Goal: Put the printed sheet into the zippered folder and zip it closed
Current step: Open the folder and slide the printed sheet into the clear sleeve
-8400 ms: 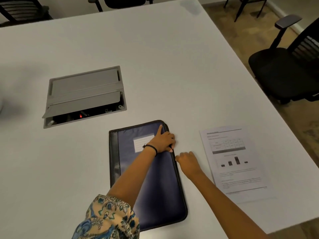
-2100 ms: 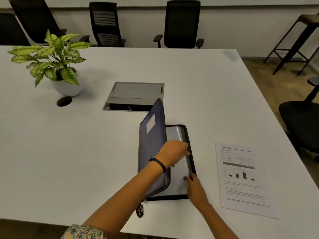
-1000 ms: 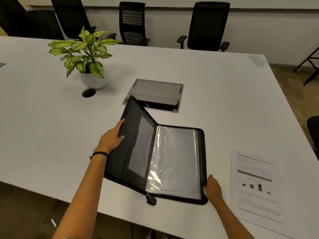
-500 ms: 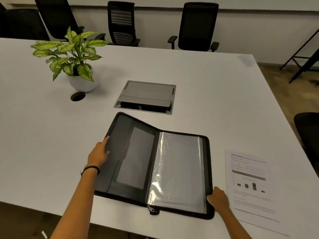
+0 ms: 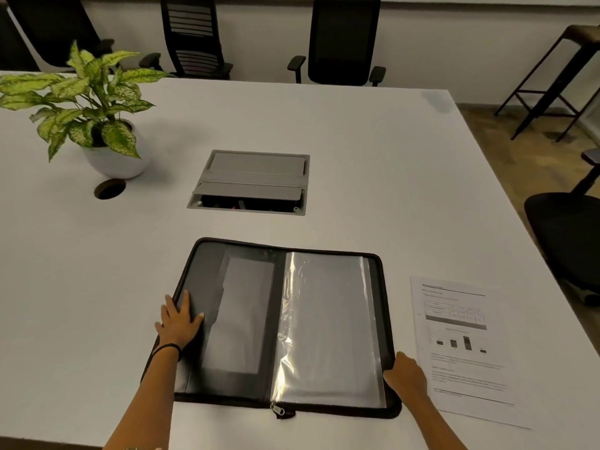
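Note:
The black zippered folder [image 5: 246,319] lies open flat on the white table, with a dark pocket on its left half and clear plastic sleeves [image 5: 328,329] on its right half. Its zipper pull [image 5: 278,410] hangs at the near edge. My left hand [image 5: 179,321] rests flat on the left cover, fingers spread. My right hand [image 5: 406,376] holds the folder's near right edge. The printed sheet [image 5: 461,345], with a table and bar chart, lies on the table just right of the folder, touched by neither hand.
A grey cable hatch [image 5: 251,183] is set into the table behind the folder. A potted plant [image 5: 94,118] stands at the far left beside a round cable hole [image 5: 109,189]. Office chairs [image 5: 341,40] line the far side and a chair [image 5: 568,235] stands at the right.
The folder's left cover has gone from raised to flat on the table, and my left hand now presses on it. My right hand stays at the near right edge.

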`<action>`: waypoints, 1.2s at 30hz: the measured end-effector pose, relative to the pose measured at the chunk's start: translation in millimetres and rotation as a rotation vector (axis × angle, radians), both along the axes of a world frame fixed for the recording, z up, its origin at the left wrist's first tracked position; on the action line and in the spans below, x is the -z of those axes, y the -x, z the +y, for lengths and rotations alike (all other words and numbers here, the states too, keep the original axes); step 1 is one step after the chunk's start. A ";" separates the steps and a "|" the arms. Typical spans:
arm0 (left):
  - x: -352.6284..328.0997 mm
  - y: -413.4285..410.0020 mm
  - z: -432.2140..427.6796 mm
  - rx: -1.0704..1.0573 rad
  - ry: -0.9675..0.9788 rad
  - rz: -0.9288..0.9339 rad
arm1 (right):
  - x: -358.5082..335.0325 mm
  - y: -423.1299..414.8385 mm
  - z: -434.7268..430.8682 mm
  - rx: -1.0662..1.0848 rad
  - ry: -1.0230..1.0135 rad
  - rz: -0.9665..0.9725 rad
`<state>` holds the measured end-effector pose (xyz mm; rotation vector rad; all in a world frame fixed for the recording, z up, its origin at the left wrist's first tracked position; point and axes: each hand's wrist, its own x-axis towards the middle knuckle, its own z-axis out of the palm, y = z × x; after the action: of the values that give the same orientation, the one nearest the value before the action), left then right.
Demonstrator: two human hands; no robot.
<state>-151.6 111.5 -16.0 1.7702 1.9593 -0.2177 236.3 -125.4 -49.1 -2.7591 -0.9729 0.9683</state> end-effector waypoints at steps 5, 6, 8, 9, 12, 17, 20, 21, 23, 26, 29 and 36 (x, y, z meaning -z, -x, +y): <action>15.8 0.6 3.0 0.004 0.088 0.001 | 2.6 0.3 2.1 -0.017 0.030 -0.005; 17.2 -0.3 3.0 0.011 0.101 0.014 | 2.4 0.4 2.0 -0.021 0.034 -0.007; 19.6 -2.5 3.2 0.028 0.138 0.038 | 2.6 0.5 2.2 -0.019 0.035 -0.007; 21.0 -3.7 3.4 0.035 0.155 0.044 | 2.6 0.5 2.5 -0.016 0.035 -0.006; 24.4 -6.7 5.6 0.030 0.189 0.037 | 2.0 1.0 1.8 -0.014 0.031 -0.013; 24.1 -9.9 13.2 -0.028 0.175 -0.005 | 1.4 2.5 -2.4 -0.025 0.028 -0.041; 22.5 -22.9 11.4 -0.104 0.048 -0.077 | 0.6 1.6 -4.9 -0.036 0.024 -0.048; 22.0 -29.7 10.1 -0.116 -0.006 -0.095 | 0.2 1.0 -5.1 -0.040 0.026 -0.049; 20.2 -47.1 7.2 -0.089 -0.090 -0.113 | -0.6 -1.4 -6.8 -0.053 0.027 -0.044; 17.7 -79.6 3.8 0.016 -0.108 -0.195 | -2.5 -7.0 -8.6 -0.093 0.011 -0.031; 15.3 -116.8 -0.4 0.139 -0.085 -0.273 | -7.7 -20.6 -11.1 -0.131 -0.064 -0.049; -0.3 -213.3 -26.8 0.368 -0.101 -0.427 | -15.7 -80.0 -41.3 0.024 -0.529 -0.021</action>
<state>61.7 84.7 -15.7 2.0337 1.3632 0.1344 316.3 -166.7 -33.5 -2.3331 -1.0179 0.5705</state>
